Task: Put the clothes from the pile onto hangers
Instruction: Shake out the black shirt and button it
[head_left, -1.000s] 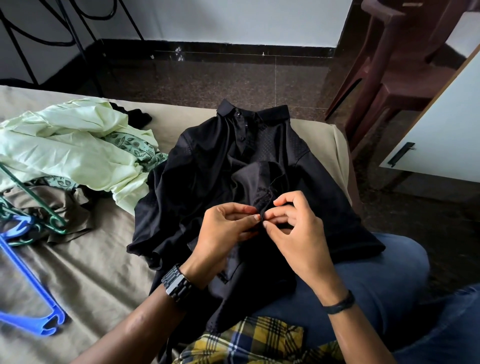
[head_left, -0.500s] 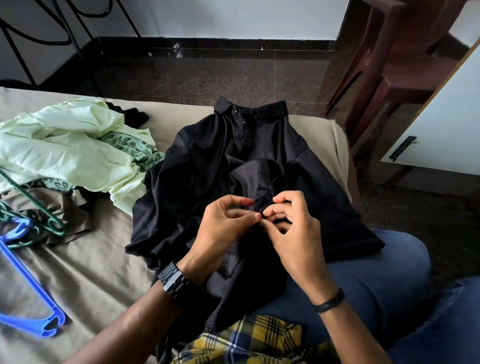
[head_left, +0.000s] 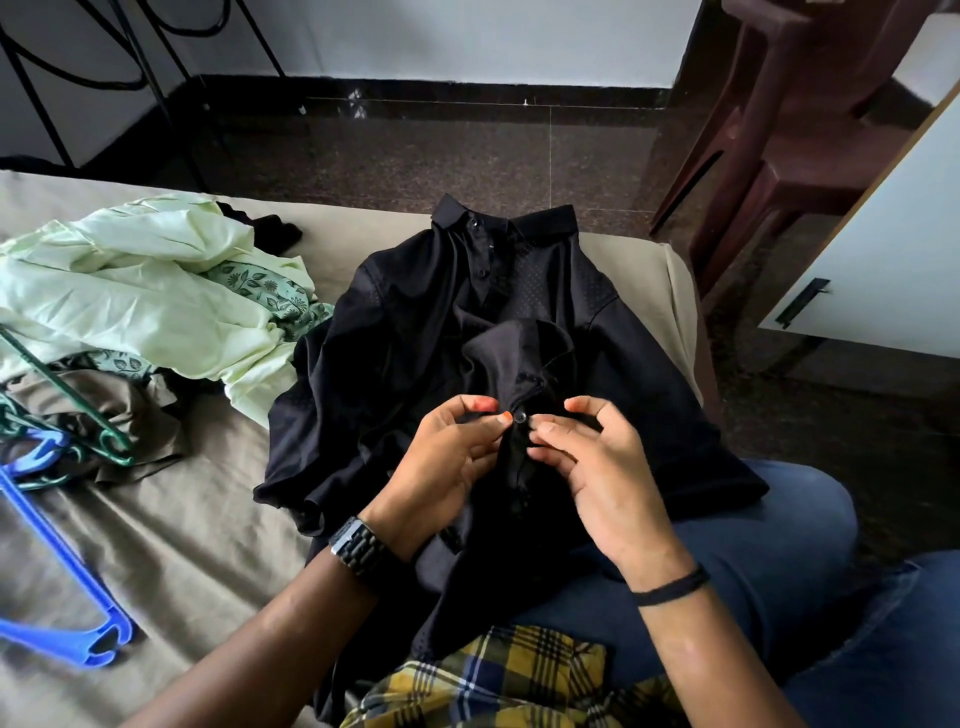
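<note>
**Presently: black shirt in hand at the bed's right edge**

The black shirt (head_left: 441, 332) lies across the bed (head_left: 197, 530) and the person's lap. Left hand (head_left: 441, 462) and right hand (head_left: 597, 467) each pinch its placket beside a button (head_left: 520, 415). The clothes pile (head_left: 140, 291) and blue hanger (head_left: 62, 571) are cut off at the bed's left edge. The green hanger (head_left: 78, 415) is partly buried.

Two hangers, one blue hanger (head_left: 57, 571) and one green hanger (head_left: 67, 402), are lying left of the hands, beside one black shirt (head_left: 467, 332).
</note>
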